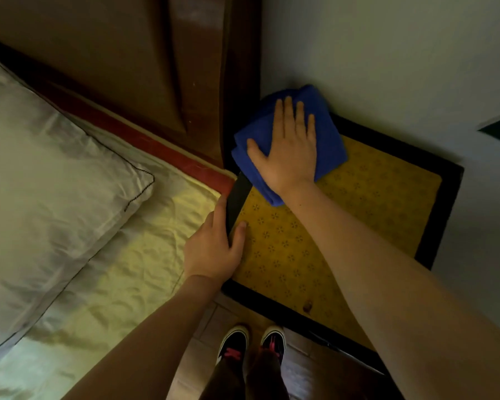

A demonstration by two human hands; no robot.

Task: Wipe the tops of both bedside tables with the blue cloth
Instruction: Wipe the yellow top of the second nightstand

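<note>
Blue cloth (329,140), eleven o'clock on bedside table (373,203); right hand (289,157) flat upon it. Left hand (214,249) grips the nine o'clock rim.

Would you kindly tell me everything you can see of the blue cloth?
The cloth is deep blue, soft and towel-like, folded into a thick pad. It lies at the far left corner of the table, on its yellow patterned top, close to the wall and headboard. The right hand presses flat on it, fingers straight; a folded corner sticks out beside the wrist.

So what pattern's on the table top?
Yellow table top with small dark flower motifs, black border; head view.
</note>
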